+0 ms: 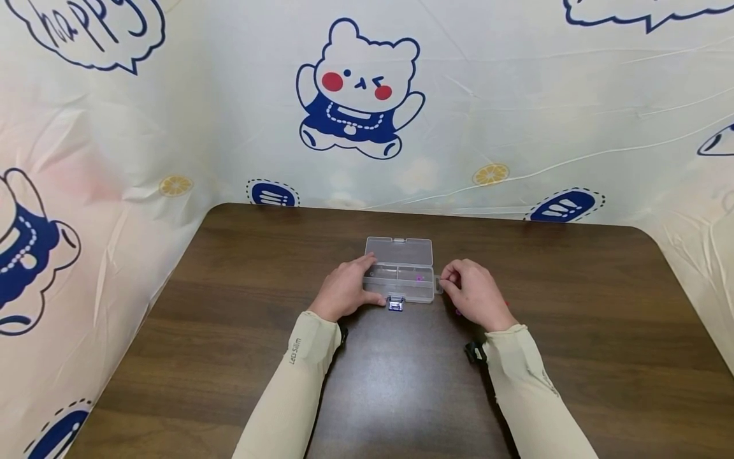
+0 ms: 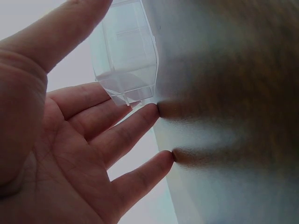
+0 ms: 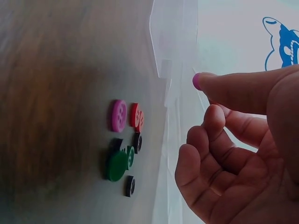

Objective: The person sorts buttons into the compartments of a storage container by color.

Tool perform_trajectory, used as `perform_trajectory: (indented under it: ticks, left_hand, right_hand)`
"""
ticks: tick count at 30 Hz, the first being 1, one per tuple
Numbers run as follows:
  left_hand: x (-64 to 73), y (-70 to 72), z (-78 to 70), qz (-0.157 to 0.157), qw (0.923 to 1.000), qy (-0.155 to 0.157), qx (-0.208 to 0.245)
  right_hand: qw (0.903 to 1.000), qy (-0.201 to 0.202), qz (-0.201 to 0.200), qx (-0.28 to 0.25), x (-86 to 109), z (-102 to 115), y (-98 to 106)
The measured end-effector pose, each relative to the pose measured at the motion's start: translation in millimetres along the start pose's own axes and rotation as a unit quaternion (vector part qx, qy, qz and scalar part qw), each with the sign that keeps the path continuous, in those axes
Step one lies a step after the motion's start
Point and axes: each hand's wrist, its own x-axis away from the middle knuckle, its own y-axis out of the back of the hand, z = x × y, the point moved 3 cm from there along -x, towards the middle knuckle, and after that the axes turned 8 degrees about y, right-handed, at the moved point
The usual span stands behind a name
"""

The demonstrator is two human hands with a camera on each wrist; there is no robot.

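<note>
A clear plastic compartment box (image 1: 425, 293) stands on the table with its lid (image 1: 398, 252) raised at the back. Inside a right-hand compartment lies a purple button (image 1: 420, 278). My left hand (image 1: 344, 290) holds the box's left end, thumb at the front and fingers toward the back; two fingertips (image 2: 154, 109) touch the tabletop. Beside the box's right end, my right hand (image 1: 473, 293) pinches a magenta button (image 3: 196, 81) between thumb and finger. Loose on the table below that hand are a magenta button (image 3: 119, 115), red buttons (image 3: 136, 115), a green button (image 3: 117, 165) and dark buttons (image 3: 130, 186).
A small shiny blue-and-clear piece (image 1: 395, 304) is at the box's front edge. The brown wooden table (image 1: 229, 357) reaches back to a printed cloth (image 1: 229, 115), which also hangs at both sides.
</note>
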Motion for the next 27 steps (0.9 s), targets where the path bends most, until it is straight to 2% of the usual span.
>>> perform_trajectory:
  ticks: [27]
  left_hand:
    - [-0.8, 0.4, 0.4, 0.004, 1.0000, 0.003, -0.004]
  right_hand:
    - [1.0000, 0.001, -0.005, -0.003, -8.7, 5.3, -4.8]
